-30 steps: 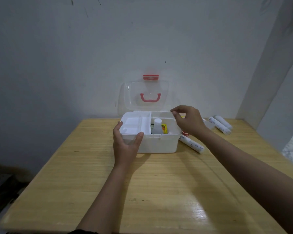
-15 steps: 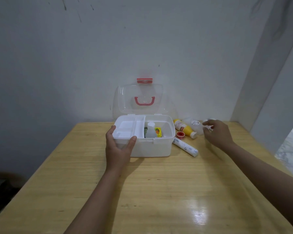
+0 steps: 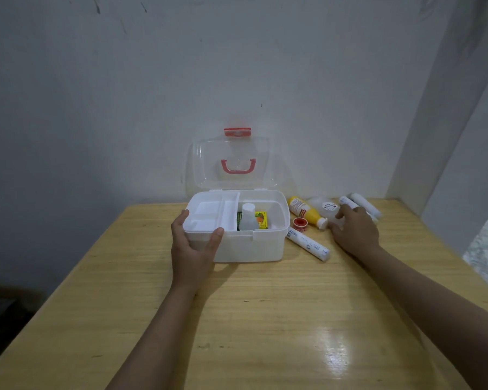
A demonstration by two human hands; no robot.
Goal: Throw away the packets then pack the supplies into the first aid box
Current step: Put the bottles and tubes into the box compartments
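Note:
The white first aid box [image 3: 265, 246] stands open on the wooden table, its clear lid [image 3: 231, 153] upright with a red handle. A white tray [image 3: 209, 212] fills the box's left half; a small white bottle [image 3: 248, 218] and a yellow-green carton [image 3: 261, 219] sit in the right half. My left hand [image 3: 193, 249] grips the box's front left corner. To the right, my right hand [image 3: 355, 232] curls its thumb and fingers around the near end of a clear bottle [image 3: 323, 206] lying on the table.
Beside the box lie a yellow bottle [image 3: 306, 212], a red tape roll [image 3: 298, 222] and a white bandage roll [image 3: 307, 244]. Two more white rolls [image 3: 364, 204] lie behind my right hand. A wall stands right behind the table [image 3: 265, 319], with a pillar at right.
My right hand left the box's right rim, swung out to the right over the rolls, then came back left onto the clear bottle. My left hand kept its hold on the box.

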